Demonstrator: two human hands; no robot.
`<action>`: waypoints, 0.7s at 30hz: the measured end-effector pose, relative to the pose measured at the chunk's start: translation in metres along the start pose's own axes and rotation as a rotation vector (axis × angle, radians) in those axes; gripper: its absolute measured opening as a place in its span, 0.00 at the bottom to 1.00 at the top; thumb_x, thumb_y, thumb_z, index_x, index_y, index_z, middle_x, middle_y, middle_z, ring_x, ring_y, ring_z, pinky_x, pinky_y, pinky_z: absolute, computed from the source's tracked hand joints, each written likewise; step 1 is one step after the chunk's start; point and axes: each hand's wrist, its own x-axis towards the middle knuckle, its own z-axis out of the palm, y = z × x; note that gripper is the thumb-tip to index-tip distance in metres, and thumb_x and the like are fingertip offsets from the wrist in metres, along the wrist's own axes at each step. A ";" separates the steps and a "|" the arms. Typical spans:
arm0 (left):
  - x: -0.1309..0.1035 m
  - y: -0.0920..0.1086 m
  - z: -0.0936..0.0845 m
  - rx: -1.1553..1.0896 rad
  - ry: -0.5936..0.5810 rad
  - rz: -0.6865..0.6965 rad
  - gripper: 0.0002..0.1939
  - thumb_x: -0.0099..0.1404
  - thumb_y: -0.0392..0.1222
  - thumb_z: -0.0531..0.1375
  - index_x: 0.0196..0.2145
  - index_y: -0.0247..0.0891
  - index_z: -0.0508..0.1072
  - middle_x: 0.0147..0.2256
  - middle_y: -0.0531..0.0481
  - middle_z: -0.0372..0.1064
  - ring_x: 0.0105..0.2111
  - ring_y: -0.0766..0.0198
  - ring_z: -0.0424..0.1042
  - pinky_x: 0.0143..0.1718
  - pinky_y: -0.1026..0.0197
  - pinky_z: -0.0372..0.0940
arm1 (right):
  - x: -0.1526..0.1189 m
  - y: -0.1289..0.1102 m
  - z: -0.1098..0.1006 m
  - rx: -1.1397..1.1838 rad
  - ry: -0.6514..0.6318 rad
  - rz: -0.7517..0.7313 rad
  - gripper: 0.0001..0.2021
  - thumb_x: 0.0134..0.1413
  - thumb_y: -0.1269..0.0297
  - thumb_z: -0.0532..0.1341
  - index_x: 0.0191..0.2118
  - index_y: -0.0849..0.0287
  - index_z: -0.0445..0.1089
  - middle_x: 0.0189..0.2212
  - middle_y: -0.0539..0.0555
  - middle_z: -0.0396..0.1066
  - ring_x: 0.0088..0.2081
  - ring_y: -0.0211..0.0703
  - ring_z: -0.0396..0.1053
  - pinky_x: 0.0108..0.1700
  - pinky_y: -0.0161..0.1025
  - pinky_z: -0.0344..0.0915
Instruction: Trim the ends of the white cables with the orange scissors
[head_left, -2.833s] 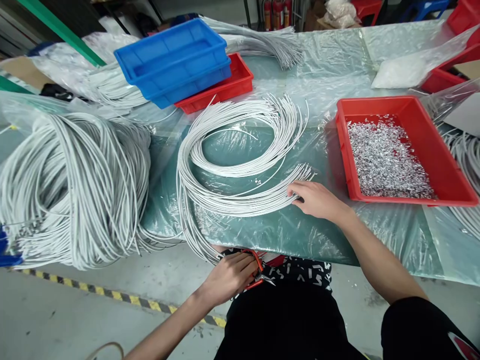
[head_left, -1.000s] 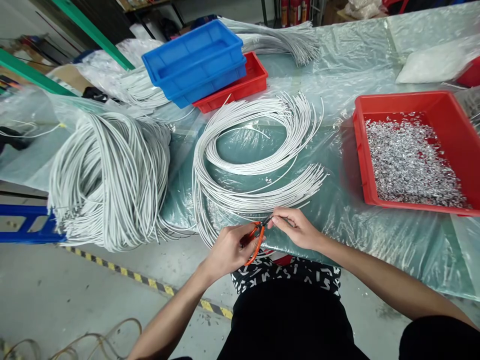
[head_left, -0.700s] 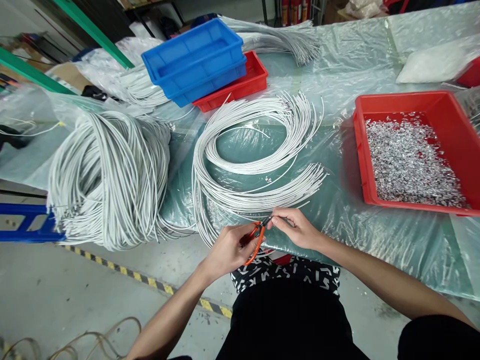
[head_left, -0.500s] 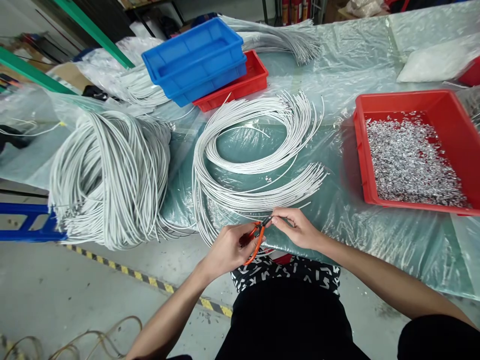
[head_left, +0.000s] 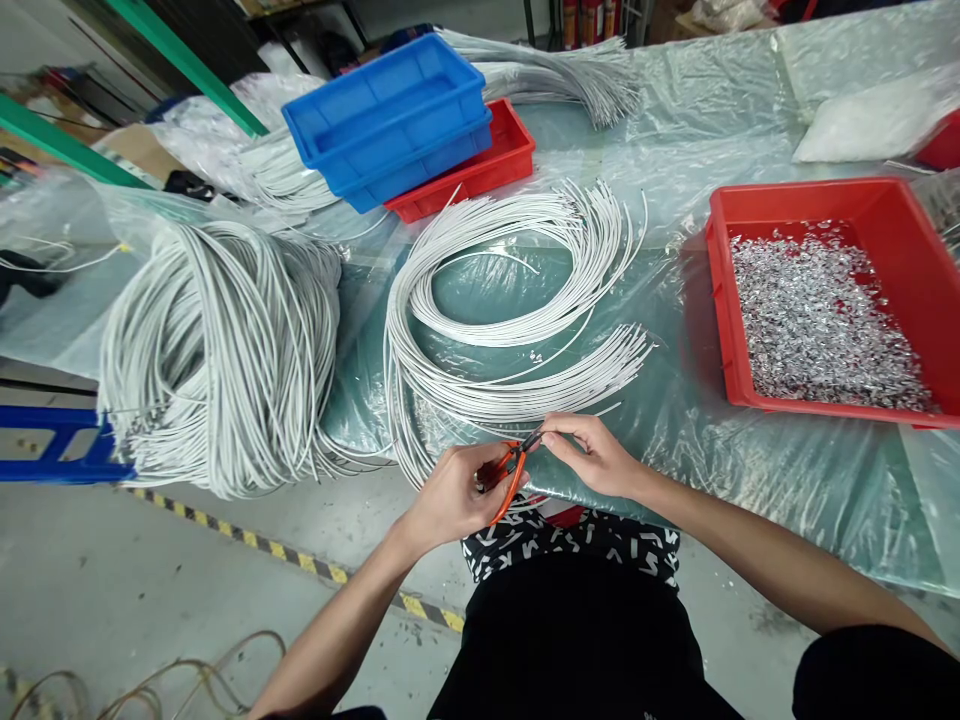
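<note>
My left hand (head_left: 466, 488) is closed round the orange handles of a pair of pliers (head_left: 512, 485) at the table's near edge. The dark jaws of the pliers point up and to the right. At the jaw tips, my right hand (head_left: 589, 452) has its thumb and fingers pinched together; whatever lies between them is too small to make out. Just beyond both hands lies a curved bundle of white cables (head_left: 480, 385), its cut ends fanned toward the right. A white cable end also shows below the pliers.
At right stands a red bin (head_left: 720, 300) holding many small shiny metal pieces (head_left: 821, 320). A large coil of white cables (head_left: 225, 350) hangs over the left edge. Stacked blue bins (head_left: 390, 110) rest on a red tray (head_left: 514, 150) at the back.
Almost nothing differs. Both hands stay at the pliers, and the handles look slightly closer together than before.
</note>
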 end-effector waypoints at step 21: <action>-0.001 -0.004 -0.001 0.022 -0.063 -0.005 0.14 0.70 0.43 0.54 0.29 0.35 0.66 0.22 0.57 0.55 0.23 0.71 0.49 0.24 0.66 0.49 | -0.001 0.001 -0.003 0.008 -0.057 0.030 0.19 0.68 0.56 0.53 0.35 0.61 0.76 0.29 0.53 0.68 0.28 0.38 0.61 0.30 0.36 0.55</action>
